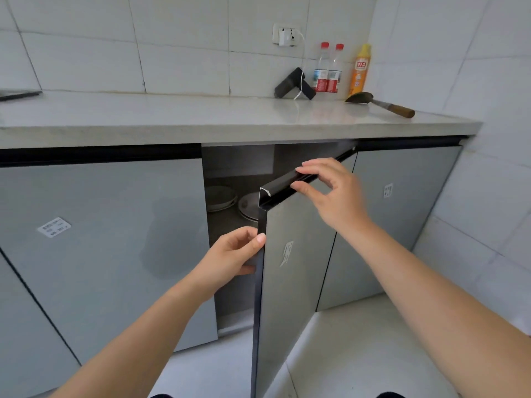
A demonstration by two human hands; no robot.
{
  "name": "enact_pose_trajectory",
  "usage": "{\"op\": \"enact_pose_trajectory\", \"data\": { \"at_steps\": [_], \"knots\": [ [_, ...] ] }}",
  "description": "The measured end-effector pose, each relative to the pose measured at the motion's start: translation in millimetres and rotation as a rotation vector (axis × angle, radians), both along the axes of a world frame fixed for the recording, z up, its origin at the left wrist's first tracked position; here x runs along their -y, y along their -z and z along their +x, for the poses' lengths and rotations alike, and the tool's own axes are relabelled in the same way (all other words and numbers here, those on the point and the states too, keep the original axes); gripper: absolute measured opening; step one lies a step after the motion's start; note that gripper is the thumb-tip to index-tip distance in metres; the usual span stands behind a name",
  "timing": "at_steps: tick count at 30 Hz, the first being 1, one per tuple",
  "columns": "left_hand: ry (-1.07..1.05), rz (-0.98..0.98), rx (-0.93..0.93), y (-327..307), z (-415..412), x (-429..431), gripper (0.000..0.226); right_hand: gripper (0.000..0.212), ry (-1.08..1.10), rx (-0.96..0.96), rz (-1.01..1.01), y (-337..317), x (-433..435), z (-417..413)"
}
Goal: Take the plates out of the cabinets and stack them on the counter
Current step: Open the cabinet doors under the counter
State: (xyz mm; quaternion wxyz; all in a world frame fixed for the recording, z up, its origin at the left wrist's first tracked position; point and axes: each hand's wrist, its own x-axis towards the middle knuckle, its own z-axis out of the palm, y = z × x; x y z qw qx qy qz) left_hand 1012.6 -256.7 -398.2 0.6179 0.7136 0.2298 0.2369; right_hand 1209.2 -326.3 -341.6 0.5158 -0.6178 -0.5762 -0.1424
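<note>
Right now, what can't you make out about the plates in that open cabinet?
Head view:
- Right plate stack: partly hidden by the open cabinet door.
- Left plate stack: dim, count unreadable.
- Cabinet interior: lower part blocked by the left hand and door.
- Right hand covers part of the door's top edge.

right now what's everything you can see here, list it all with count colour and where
pale stone counter: 1, whitish grey, across the top of the cabinets
open grey cabinet door: 1, grey with black top rail, swung outward at centre
closed grey cabinet doors: at least 2, either side of the open one
round pale plates: 2 stacks or dishes, whitish, on the shelf inside the open cabinet
clear plastic bottles with red caps: 2, back of counter
orange and yellow detergent bottle: 1, right of the clear bottles
black handheld device on a white cable: 1, below the wall socket
wooden-handled spatula: 1, right end of counter
left hand: gripping the door's side edge
right hand: gripping the door's top rail
</note>
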Motion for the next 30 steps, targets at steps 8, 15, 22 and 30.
{"op": "enact_pose_trajectory", "data": {
  "at_steps": [8,15,22,30],
  "knots": [
    [0.051,0.045,-0.002,0,13,30,0.022,0.034,-0.073,-0.143,-0.07,-4,46,1],
    [0.073,0.001,0.041,1,20,43,0.042,0.029,-0.149,-0.301,-0.087,-4,62,-5],
    [0.113,-0.001,0.074,2,28,58,0.034,0.025,-0.139,-0.335,-0.087,-4,76,-2],
    [0.273,-0.065,0.063,7,55,95,0.037,0.018,-0.08,-0.338,-0.105,-5,128,19]
  ]
}}
